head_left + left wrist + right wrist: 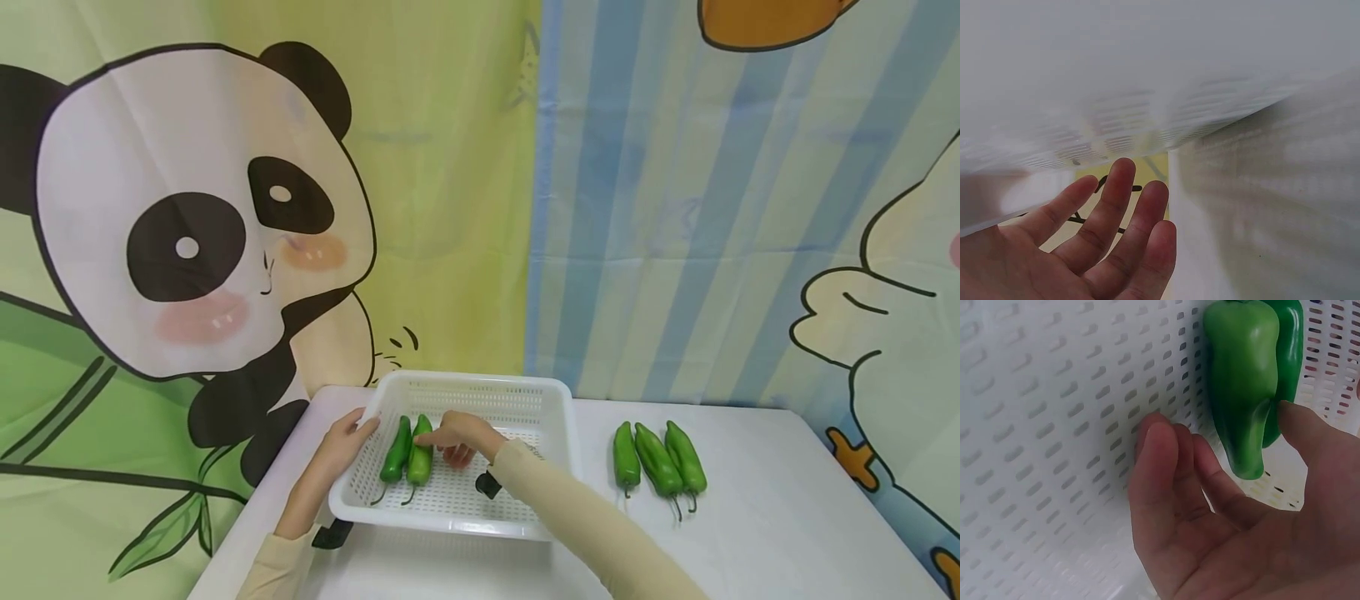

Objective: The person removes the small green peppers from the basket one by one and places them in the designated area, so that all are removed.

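Note:
Two green peppers (420,451) lie side by side in the left part of a white perforated plastic basket (480,527), stems toward me. My right hand (459,433) reaches into the basket beside them, fingers loosely bent. In the right wrist view, the thumb tip (1291,415) is right at the peppers (1242,387), and the other fingers point to the basket floor with nothing between them. My left hand (347,442) holds the basket's left rim, thumb over it. In the left wrist view, its four fingers (1116,219) extend along the outside, under the rim; the thumb is hidden.
Three more green peppers (658,458) lie close together on the white-covered table (765,500), right of the basket. Behind the table hangs a cartoon-printed curtain (450,208). Black straps (332,534) sit on my wrists.

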Motion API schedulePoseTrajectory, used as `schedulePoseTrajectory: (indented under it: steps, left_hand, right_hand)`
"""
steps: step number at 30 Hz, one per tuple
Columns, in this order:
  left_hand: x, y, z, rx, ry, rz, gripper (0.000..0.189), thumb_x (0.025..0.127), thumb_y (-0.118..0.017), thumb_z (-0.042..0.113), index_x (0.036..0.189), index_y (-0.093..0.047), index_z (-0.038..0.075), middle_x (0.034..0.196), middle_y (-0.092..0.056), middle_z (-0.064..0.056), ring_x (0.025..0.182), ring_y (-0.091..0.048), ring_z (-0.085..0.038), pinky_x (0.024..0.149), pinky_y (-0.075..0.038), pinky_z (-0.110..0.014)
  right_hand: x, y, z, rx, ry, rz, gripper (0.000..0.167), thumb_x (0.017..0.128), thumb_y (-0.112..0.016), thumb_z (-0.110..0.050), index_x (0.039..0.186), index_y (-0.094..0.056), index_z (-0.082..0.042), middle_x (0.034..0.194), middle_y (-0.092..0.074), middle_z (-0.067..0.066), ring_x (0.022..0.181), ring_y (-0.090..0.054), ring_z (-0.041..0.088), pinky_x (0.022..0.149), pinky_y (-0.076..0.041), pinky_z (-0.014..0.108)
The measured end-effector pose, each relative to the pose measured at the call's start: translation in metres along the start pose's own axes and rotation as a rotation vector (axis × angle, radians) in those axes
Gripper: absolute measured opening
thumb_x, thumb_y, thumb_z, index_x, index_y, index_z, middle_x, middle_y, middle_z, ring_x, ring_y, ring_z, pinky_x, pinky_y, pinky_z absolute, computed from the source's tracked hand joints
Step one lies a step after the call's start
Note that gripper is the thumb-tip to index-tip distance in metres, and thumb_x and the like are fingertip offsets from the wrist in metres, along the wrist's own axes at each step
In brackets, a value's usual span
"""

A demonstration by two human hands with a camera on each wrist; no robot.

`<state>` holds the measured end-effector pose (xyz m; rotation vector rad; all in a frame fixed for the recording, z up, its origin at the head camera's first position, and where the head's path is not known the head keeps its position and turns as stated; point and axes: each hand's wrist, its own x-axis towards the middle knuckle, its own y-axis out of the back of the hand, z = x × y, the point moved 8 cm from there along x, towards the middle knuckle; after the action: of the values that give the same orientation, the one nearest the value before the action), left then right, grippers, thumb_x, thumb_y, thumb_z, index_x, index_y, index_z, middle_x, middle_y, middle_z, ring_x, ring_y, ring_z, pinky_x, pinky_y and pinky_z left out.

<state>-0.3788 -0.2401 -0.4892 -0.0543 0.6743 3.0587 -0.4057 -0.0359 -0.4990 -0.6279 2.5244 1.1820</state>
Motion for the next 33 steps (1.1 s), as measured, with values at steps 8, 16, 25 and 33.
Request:
schedulePoseTrajectory:
  steps: [8,16,25,33]
  left_hand:
    - [0.001,-0.001,0.0,-0.012,0.0,-0.008,0.048,0.106,-0.051,0.037,0.145,-0.05,0.009,0.124,-0.066,-0.027,0.087,-0.075,-0.027,0.067,-0.064,-0.039]
    - [0.001,0.0,-0.001,-0.003,0.004,-0.006,0.048,0.105,-0.051,0.038,0.144,-0.05,0.009,0.124,-0.066,-0.026,0.086,-0.074,-0.025,0.067,-0.064,-0.039]
    - [0.0,-0.001,0.0,-0.019,0.007,-0.011,0.05,0.105,-0.052,0.039,0.145,-0.049,0.01,0.126,-0.065,-0.026,0.086,-0.075,-0.026,0.065,-0.064,-0.039]
    - [0.0,-0.001,0.0,-0.028,0.008,-0.019,0.051,0.105,-0.051,0.04,0.146,-0.048,0.01,0.127,-0.064,-0.027,0.086,-0.075,-0.027,0.065,-0.064,-0.04]
  right_hand:
    - [0.004,-0.006,-0.005,-0.022,-0.019,0.051,0.049,0.089,-0.071,-0.052,0.089,-0.058,-0.005,0.085,-0.064,0.013,0.072,-0.068,0.028,0.068,-0.063,0.039]
    - [0.004,-0.007,-0.003,0.007,-0.042,0.044,0.046,0.09,-0.071,-0.048,0.088,-0.061,-0.003,0.084,-0.066,0.012,0.07,-0.066,0.026,0.066,-0.062,0.037]
    - [0.001,-0.005,0.003,0.084,-0.061,-0.008,0.045,0.088,-0.072,-0.045,0.091,-0.065,-0.001,0.084,-0.069,0.013,0.068,-0.065,0.022,0.07,-0.062,0.034]
    - [-0.004,-0.005,0.006,0.147,-0.062,-0.055,0.041,0.086,-0.073,-0.043,0.084,-0.066,-0.003,0.089,-0.07,0.015,0.069,-0.062,0.02,0.078,-0.062,0.037]
